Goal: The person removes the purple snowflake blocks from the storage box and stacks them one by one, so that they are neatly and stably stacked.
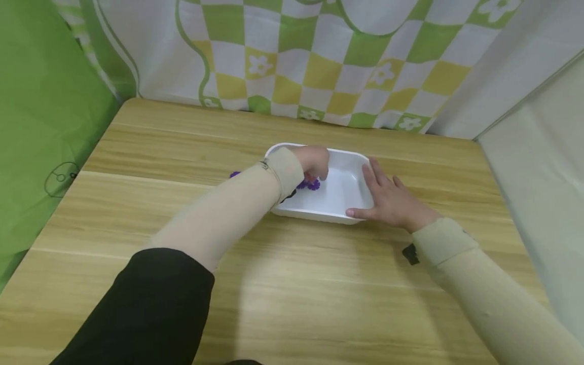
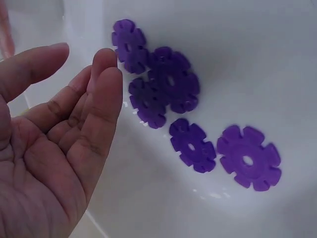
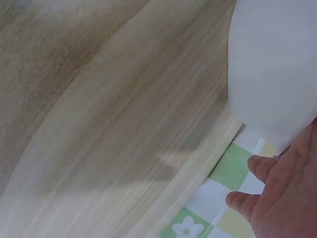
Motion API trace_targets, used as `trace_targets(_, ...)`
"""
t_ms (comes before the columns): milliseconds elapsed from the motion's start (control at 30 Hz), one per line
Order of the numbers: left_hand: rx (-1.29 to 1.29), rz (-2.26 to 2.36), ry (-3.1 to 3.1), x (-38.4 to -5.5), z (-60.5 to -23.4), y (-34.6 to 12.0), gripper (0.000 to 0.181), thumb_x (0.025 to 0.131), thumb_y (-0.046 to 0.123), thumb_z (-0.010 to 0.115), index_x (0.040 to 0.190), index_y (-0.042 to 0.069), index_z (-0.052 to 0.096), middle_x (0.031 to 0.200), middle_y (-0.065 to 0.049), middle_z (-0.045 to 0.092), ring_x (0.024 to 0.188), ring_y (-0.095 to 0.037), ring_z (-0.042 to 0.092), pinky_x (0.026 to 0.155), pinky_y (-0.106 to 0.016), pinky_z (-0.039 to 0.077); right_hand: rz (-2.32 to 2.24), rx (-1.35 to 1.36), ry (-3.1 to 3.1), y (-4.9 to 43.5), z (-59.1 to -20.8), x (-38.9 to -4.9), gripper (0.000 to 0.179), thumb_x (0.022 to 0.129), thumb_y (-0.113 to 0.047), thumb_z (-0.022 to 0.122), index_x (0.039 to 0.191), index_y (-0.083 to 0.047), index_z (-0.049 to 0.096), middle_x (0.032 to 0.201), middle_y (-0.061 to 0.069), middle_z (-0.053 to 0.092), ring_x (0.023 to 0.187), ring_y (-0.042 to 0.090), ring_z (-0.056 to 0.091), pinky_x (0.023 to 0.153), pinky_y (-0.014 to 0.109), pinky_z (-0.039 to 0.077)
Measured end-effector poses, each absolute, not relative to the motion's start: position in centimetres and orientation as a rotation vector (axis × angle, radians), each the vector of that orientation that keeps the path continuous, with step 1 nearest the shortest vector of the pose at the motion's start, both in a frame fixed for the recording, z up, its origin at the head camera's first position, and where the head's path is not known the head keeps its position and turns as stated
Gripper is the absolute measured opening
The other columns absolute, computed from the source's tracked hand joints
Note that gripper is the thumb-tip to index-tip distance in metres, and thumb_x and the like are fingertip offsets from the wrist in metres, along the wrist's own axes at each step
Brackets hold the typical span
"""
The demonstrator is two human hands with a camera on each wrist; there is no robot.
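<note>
A white plastic tray [image 1: 343, 205] sits on the wooden table. My left hand [image 1: 316, 159] reaches down into it; in the left wrist view, that hand's fingers [image 2: 106, 99] are loosely bent, thumb apart, holding nothing. Several purple notched plastic discs with centre holes lie beside it in the tray, among them a lighter purple disc [image 2: 260, 171] and a darker disc [image 2: 183, 79] touching two others. My right hand [image 1: 392, 200] is spread over the tray's near right corner, thumb on the front rim, fingers along the right side. The right wrist view shows the tray's outer wall [image 3: 272, 64] beside its fingers.
Another purple piece [image 1: 234, 174] shows left of the tray, mostly hidden behind my left forearm. A checked green, white and yellow curtain [image 1: 315, 66] hangs along the table's [image 1: 155, 203] back edge. Green fabric [image 1: 41, 126] borders the left side, a pale panel [image 1: 543, 152] the right.
</note>
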State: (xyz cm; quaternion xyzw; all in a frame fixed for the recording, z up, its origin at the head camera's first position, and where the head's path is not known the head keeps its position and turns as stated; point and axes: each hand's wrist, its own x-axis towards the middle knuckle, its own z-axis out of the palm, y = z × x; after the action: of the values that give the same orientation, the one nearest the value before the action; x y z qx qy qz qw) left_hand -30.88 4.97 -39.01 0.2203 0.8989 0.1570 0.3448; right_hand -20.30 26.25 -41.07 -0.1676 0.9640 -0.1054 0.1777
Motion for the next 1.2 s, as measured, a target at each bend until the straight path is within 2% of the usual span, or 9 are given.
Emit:
trace_targets(167,0.484,0.401,2.337,-31.5,-40.4,4.9,0.015,0.099,0.005,0.055,0.086,0.006,0.063,0.070,-0.004,0.060,0.054,-0.012,0.051,0.046,-0.020,0.043,-0.302,-0.479,2.725,26.3,-41.1,-20.3,0.119,0.093,-0.064,0.065,0.161,0.005,-0.004,0.166,0.027,-0.020,0.148,0.056,0.016,0.118,0.072,0.006)
trace_targets(367,0.510,0.396,2.375,-31.7,-41.2,4.5,0.013,0.089,0.003,0.065,0.079,0.010,0.059,0.066,-0.003,0.056,0.052,-0.012,0.051,0.046,-0.023,0.044,-0.302,-0.482,2.727,26.3,-40.9,-20.4,0.119,0.093,-0.063,0.066,0.161,0.006,-0.003,0.166,0.029,-0.018,0.149,0.055,0.014,0.118,0.073,0.007)
trace_targets(533,0.669,0.242,2.432,-31.0,-40.9,4.6,0.024,0.078,-0.004,0.061,0.072,0.014,0.047,0.072,-0.003,0.052,0.054,-0.013,0.045,0.044,-0.023,0.038,-0.312,-0.483,2.733,26.2,-41.0,-20.6,0.120,0.092,-0.062,0.067,0.160,0.007,-0.004,0.166,0.031,-0.014,0.148,0.056,0.017,0.116,0.074,0.010)
trace_targets(667,0.828,0.087,2.456,-30.6,-40.9,4.9,0.030,0.076,-0.006,0.060,0.067,0.015,0.040,0.075,-0.006,0.050,0.056,-0.013,0.041,0.043,-0.020,0.034,-0.305,-0.475,2.726,26.1,-41.0,-20.6,0.121,0.092,-0.062,0.067,0.160,0.008,-0.004,0.166,0.031,-0.015,0.148,0.055,0.016,0.116,0.074,0.009)
trace_targets(900,0.823,0.053,2.441,-30.6,-41.1,5.1,0.028,0.078,-0.005,0.060,0.068,0.014,0.043,0.077,-0.006,0.053,0.056,-0.012,0.043,0.043,-0.020,0.035,-0.192,-0.521,2.770,26.3,-41.0,-20.6,0.123,0.091,-0.069,0.062,0.159,0.010,-0.004,0.166,0.031,-0.012,0.154,0.045,-0.007,0.117,0.072,-0.007)
trace_targets(1033,0.807,0.086,2.434,-30.4,-41.0,4.9,0.027,0.078,-0.005,0.061,0.070,0.014,0.043,0.074,-0.004,0.051,0.056,-0.012,0.042,0.044,-0.020,0.035,-0.146,-0.546,2.776,26.4,-41.0,-20.6,0.121,0.092,-0.069,0.061,0.159,0.010,-0.002,0.166,0.031,-0.012,0.154,0.046,-0.008,0.117,0.070,-0.008)
trace_targets(1200,0.778,0.127,2.453,-30.0,-40.9,4.6,0.031,0.077,-0.005,0.060,0.069,0.016,0.039,0.068,-0.002,0.040,0.056,-0.013,0.036,0.045,-0.022,0.030,-0.144,-0.538,2.767,26.3,-40.8,-20.5,0.122,0.092,-0.069,0.062,0.159,0.010,-0.002,0.166,0.030,-0.012,0.154,0.045,-0.007,0.118,0.070,-0.008)
